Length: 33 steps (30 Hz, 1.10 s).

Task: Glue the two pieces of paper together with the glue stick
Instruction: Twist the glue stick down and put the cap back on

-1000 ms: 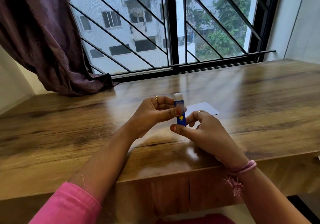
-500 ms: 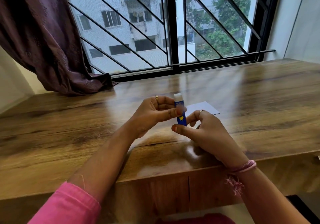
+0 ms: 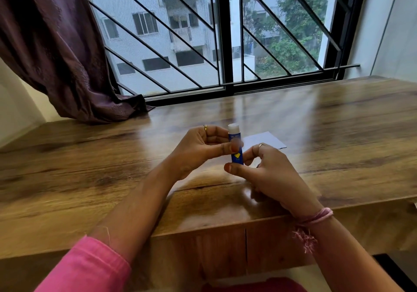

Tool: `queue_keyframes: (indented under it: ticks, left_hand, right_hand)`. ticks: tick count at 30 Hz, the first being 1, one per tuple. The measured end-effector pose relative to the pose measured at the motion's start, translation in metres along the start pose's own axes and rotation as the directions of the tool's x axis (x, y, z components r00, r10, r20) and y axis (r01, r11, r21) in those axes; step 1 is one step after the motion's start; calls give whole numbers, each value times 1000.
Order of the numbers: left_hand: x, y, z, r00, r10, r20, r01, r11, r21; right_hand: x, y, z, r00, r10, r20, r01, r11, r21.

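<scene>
Almost nothing has shifted since a second ago: my right thumb has crept a touch lower at the foot of the glue stick (image 3: 236, 147), that's all. I hold the stick upright above the wooden table (image 3: 90, 179), white end on top. My left hand (image 3: 200, 147) pinches its blue body, thumb across the front. My right hand (image 3: 268, 172) curls round its base. A piece of white paper (image 3: 266, 140) lies flat just beyond my right hand.
</scene>
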State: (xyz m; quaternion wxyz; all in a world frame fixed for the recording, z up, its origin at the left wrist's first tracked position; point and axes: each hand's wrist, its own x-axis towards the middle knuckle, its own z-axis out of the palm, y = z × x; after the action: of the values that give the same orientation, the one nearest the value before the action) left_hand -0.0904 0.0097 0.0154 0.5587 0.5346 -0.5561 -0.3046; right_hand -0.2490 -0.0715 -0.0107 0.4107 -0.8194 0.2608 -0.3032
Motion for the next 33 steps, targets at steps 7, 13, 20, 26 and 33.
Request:
queue_keyframes:
  ticks: [7,13,20,26,33]
  left_hand:
    - [0,-2,-3,1000,13,-20,-14,1000,-26]
    - [0,-2,-3,999,3,-35,-3,1000,2]
    - [2,-2,1,999,3,-49,0,998,64]
    - [3,-3,1,997,24,-72,-20,998,59]
    - [1,-1,0,998,15,-57,-13,999,34]
  right_hand:
    - [0,0,0,998,-23,51,23,1000,-10]
    - [1,3,-1,999,-9,39,6,998,57]
    - [2,1,0,999,37,0,-37,999,9]
    - [-1,-3,2,999,17,-42,-19,999,-46]
    - [-3,-2,-1,997,5,75,-14,994,112]
